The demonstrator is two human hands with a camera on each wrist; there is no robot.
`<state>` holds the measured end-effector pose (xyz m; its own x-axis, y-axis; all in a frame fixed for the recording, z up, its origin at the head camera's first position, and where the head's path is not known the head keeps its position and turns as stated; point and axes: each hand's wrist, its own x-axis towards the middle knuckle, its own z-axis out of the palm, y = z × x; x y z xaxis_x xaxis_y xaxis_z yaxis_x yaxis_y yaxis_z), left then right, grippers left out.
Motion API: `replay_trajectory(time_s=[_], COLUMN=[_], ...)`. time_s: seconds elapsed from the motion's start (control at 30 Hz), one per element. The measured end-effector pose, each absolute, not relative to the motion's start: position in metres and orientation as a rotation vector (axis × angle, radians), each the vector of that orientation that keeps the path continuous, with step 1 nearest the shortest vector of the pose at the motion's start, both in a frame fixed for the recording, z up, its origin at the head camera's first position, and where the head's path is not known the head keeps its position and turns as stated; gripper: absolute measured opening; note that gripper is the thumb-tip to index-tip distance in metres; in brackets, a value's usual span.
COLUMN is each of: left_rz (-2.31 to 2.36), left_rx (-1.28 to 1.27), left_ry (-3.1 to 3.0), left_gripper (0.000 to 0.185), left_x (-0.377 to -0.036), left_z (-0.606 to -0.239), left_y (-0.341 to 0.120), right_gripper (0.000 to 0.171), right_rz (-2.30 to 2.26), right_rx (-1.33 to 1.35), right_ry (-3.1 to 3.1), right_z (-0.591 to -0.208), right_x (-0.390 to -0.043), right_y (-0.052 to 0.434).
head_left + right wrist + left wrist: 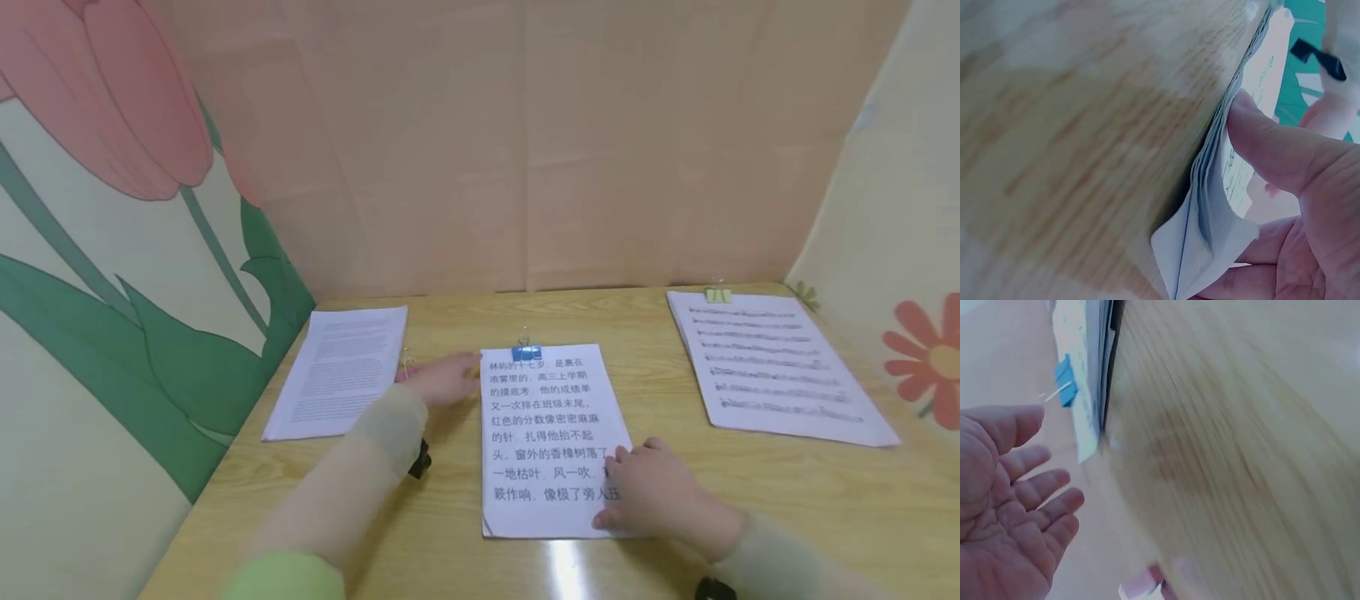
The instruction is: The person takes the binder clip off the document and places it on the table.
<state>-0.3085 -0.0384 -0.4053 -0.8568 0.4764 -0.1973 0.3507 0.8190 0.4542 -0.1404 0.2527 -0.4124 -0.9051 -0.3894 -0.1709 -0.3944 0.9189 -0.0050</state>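
Note:
A stack of white sheets with large printed Chinese text (543,425) lies in the middle of the wooden table, a blue binder clip (527,353) at its top edge. My right hand (656,492) grips its lower right corner with bent fingers. In the right wrist view the thumb (1260,140) lies on the printed side, and the corner (1210,256) bows up with its sheets slightly fanned. My left hand (442,379) hovers left of the stack's top edge, holding nothing. Its fingers (1041,487) are loosely bent, near the blue clip in the left wrist view.
At the left lies a stack of small-print sheets (337,375); a pink clip (405,371) sits by its right edge, partly behind my left hand. Sheet music (772,362) with a yellow-green clip (717,296) lies at the right. Walls (525,150) enclose the table's back and sides.

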Motion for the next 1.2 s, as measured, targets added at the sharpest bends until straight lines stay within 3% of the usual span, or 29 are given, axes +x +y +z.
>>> replay_trajectory(time_s=[0.2, 0.53, 0.87, 1.2], left_rz=[0.645, 0.778, 0.914, 1.250], left_rx=[0.507, 0.336, 0.249, 0.066], left_ry=[2.734, 2.859, 2.931, 2.819], left_gripper=[0.064, 0.055, 0.024, 0.018], left_x=[-0.334, -0.350, -0.351, -0.354], left_z=[-0.421, -0.438, -0.437, -0.440], left_y=[-0.012, 0.010, 0.017, 0.013], right_gripper=[0.090, 0.091, 0.090, 0.087], right_rz=[0.039, 0.069, 0.074, 0.056], right_rx=[-0.586, -0.597, -0.596, -0.577], right_ry=[2.908, 2.917, 2.916, 2.926], right_z=[-0.412, -0.416, -0.416, -0.416], right_x=[-0.140, -0.141, -0.141, -0.140], right_y=[0.253, 0.253, 0.252, 0.253])
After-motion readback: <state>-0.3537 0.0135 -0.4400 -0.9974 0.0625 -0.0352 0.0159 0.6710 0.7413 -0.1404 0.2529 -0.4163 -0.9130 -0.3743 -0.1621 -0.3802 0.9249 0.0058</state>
